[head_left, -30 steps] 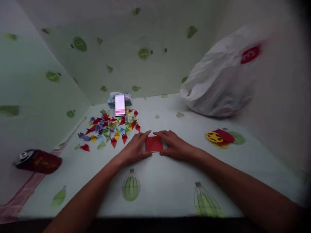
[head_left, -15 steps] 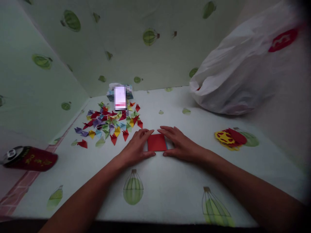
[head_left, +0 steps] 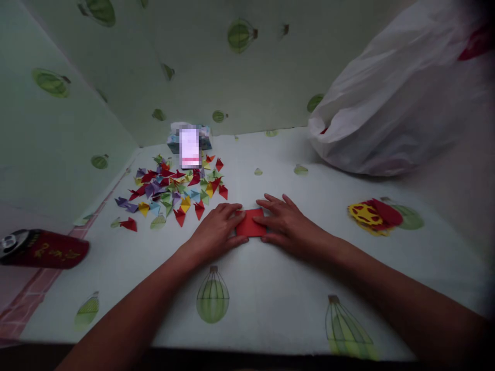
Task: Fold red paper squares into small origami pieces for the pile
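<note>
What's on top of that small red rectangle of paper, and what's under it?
The left hand and right hand have fingers over the small red paper rectangle. Its underside is covered, so I can't tell whether anything lies between it and the white balloon-print tabletop.

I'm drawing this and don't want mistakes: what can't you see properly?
All in the head view:
- Red paper: fingers of the left hand and right hand cover parts; its underside is hidden.
- Bright screen: pixel blocks blur what it shows.
- Tissue box: the screen hides its middle.
- White bag: plastic hides most contents; darkness swallows its right side.
</note>
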Available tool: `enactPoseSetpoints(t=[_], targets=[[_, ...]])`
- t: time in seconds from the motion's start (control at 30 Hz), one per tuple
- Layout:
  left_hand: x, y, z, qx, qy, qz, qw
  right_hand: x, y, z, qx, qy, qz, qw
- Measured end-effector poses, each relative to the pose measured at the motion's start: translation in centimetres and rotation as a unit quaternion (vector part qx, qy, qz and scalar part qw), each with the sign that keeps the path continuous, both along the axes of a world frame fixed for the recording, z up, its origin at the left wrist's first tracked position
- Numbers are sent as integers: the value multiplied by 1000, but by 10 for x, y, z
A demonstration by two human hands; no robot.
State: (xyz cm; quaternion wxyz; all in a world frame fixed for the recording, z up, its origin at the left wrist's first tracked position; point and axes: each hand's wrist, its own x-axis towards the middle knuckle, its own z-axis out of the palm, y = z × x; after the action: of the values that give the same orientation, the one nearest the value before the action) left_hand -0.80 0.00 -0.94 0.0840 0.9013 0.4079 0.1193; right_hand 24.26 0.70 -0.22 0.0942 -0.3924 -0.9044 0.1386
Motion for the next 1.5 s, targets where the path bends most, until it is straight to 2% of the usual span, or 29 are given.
enactPoseSetpoints(t=[0.33, 0.53, 0.77, 1.0, 1.17, 1.37, 1.5], targets=[[0, 0, 6, -19, 36, -4, 999, -2, -1, 2, 16, 12, 21, 1000], [-2, 2, 3, -29, 12, -6, 1000, 1, 3, 1, -53, 36, 19, 998], [-2, 3, 3, -39, -21, 9, 999, 2, 4, -1, -95, 91, 7, 991], [-1, 6, -5, -25, -59, 35, 997, 0, 4, -10, -112, 137, -18, 984], [-1, 5, -5, -41, -78, 48, 995, -1, 5, -15, -118, 158, -39, 980], [-3, 6, -5, -64, -162, 63, 983, -3, 6, -17, -111, 169, -54, 978], [0, 7, -6, -55, -227, 82, 969, -4, 5, -21, -94, 192, -65, 975]])
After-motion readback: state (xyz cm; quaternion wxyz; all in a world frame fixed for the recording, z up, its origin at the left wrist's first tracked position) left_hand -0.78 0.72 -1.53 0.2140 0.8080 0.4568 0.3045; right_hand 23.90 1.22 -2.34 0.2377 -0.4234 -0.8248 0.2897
